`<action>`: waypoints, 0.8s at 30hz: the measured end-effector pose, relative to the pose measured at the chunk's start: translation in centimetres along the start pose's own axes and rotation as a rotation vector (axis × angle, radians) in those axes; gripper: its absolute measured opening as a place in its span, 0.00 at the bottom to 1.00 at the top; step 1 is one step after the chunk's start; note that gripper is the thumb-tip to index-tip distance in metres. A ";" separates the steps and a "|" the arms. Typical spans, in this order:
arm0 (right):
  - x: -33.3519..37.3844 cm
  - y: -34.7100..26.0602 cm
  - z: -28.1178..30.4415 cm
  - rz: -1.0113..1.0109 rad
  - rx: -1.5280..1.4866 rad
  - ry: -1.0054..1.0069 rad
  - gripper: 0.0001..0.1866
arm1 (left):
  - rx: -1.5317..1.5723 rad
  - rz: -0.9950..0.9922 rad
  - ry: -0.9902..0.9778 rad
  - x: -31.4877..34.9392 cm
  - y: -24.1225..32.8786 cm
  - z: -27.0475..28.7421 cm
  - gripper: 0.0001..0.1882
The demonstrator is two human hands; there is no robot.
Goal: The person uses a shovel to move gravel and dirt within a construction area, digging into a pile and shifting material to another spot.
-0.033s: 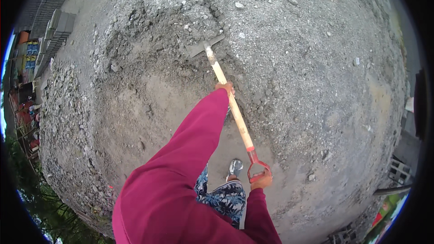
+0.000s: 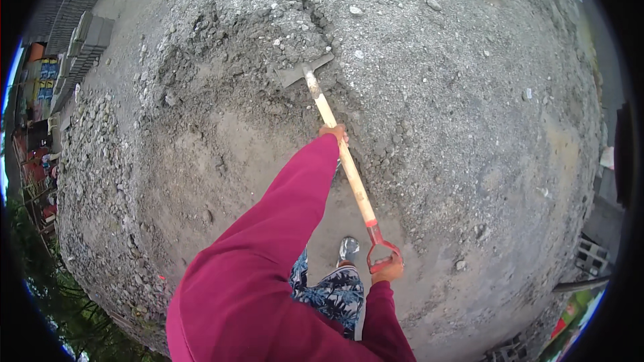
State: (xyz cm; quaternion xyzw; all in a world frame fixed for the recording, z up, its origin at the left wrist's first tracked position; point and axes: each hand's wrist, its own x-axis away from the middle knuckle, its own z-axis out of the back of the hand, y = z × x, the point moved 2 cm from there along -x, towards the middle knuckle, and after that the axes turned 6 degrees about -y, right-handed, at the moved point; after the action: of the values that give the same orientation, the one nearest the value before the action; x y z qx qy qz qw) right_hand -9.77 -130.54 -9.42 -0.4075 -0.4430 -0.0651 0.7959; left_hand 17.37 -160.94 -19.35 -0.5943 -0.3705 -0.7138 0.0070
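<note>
A shovel (image 2: 350, 172) with a pale wooden shaft slants from lower right up to the middle of the view. My left hand (image 2: 334, 133) is wrapped round the upper shaft, below the metal blade. At the near end, my right hand (image 2: 388, 268) grips the red D-shaped handle (image 2: 374, 240). The grey blade (image 2: 295, 74) meets the loose dug gravel (image 2: 235, 47), and part of it is hidden by soil and stones. Both of my arms wear dark pink sleeves.
Grey gravel (image 2: 456, 127) spreads to the right, and a stonier pile (image 2: 100, 181) lies left. Stacked concrete blocks (image 2: 92, 37) stand at the far left. More hollow blocks (image 2: 590, 255) sit at the right edge. My shoe (image 2: 349, 249) rests on bare packed ground near the handle.
</note>
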 end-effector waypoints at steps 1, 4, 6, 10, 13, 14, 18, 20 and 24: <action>0.4 0.1 2.6 0.002 0.014 0.011 0.07 | 0.015 0.005 0.004 1.2 -1.4 0.5 0.09; 1.3 -0.8 6.6 0.054 -0.021 -0.113 0.08 | 0.061 -0.034 -0.028 4.2 -1.8 1.8 0.09; 2.9 -1.4 9.8 0.109 0.127 -0.163 0.08 | 0.128 -0.070 -0.006 7.6 -5.3 4.9 0.08; 4.1 -1.7 21.1 0.149 0.011 -0.246 0.08 | 0.091 -0.061 -0.044 18.0 -10.5 5.5 0.11; 1.9 -3.2 31.2 0.110 0.020 -0.418 0.13 | 0.312 -0.149 0.044 27.1 -16.3 4.2 0.10; -1.6 -3.4 37.2 0.157 0.201 -0.458 0.14 | 0.341 -0.123 0.044 28.9 -18.4 5.1 0.10; 1.1 -10.7 45.5 0.290 0.547 -0.291 0.11 | 0.561 0.009 -0.003 36.6 -28.4 6.8 0.10; 1.9 -13.0 45.4 0.329 0.646 -0.380 0.11 | 0.685 0.033 0.078 38.8 -33.4 8.7 0.10; 4.8 -17.2 43.1 0.486 0.869 -0.564 0.12 | 1.083 0.054 0.008 44.5 -40.6 11.9 0.10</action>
State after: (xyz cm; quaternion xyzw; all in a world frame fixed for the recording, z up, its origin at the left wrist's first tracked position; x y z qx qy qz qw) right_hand -43.02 -110.16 16.26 -0.1345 -0.5181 0.4191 0.7334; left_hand -3.92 -105.92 -2.28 -0.5121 -0.6700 -0.4228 0.3318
